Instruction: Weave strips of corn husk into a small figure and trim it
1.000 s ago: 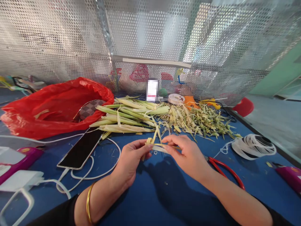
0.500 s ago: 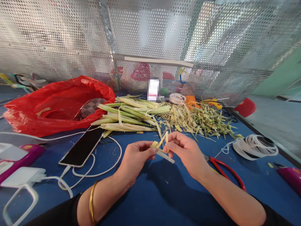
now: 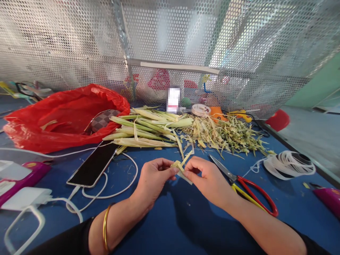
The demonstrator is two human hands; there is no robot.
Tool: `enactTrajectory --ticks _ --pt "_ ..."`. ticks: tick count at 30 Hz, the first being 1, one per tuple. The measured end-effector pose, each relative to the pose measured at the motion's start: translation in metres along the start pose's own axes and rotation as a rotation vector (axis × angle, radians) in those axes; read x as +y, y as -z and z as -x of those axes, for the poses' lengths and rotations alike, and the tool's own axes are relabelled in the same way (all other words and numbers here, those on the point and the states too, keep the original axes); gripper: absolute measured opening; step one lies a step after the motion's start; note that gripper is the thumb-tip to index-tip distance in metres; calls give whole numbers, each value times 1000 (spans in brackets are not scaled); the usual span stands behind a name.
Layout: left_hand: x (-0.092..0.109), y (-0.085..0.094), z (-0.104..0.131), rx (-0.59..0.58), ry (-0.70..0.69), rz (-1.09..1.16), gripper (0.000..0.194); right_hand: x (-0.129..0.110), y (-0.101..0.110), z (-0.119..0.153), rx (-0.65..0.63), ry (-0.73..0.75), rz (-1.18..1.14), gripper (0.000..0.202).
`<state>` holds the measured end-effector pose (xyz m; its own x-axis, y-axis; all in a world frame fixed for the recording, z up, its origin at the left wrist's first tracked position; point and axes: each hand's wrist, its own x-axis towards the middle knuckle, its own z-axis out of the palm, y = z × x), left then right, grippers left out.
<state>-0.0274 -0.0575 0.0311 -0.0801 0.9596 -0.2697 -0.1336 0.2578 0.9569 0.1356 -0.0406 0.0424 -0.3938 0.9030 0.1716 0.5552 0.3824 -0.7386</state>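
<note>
Between my hands is a small folded piece of pale yellow husk, with one strip end sticking up and a whitish strip below it. My left hand pinches its left side between thumb and fingers. On the right side, the thumb and fingers of my right hand press on the folded strip. Just beyond the hands lie long green and cream husks in a loose pile. Red-handled scissors rest open beside my right forearm, with a yellow-handled tool partly under them.
A red plastic bag, a black-screened phone and white cables lie left. Shredded plant bits and a white cord spool are right. Perforated metal panel stands behind the blue table.
My right hand has moved slightly down and closer to my left hand. The looped strip now lies flatter, its free end pointing up and right. More of the scissors shows.
</note>
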Motion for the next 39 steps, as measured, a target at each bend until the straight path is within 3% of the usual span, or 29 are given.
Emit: enactTrajectory --ticks 9,19,21,29,35,39 --pt "-1 0 0 -9 10 -13 22 -2 2 0 12 32 42 21" --pt "-6 0 2 -81 -133 -308 10 -2 -2 4 49 -93 40 12" --pt "-8 1 2 -124 -154 -344 10 -1 -4 4 59 -125 -25 3" --pt "-6 -1 5 -293 -143 -428 16 2 -3 1 -15 -132 -156 11" --pt "-3 0 8 -555 -87 -389 15 1 -1 -1 157 -118 -237 15" --pt "0 1 9 -631 11 -316 12 0 -3 -1 220 -105 -337 17"
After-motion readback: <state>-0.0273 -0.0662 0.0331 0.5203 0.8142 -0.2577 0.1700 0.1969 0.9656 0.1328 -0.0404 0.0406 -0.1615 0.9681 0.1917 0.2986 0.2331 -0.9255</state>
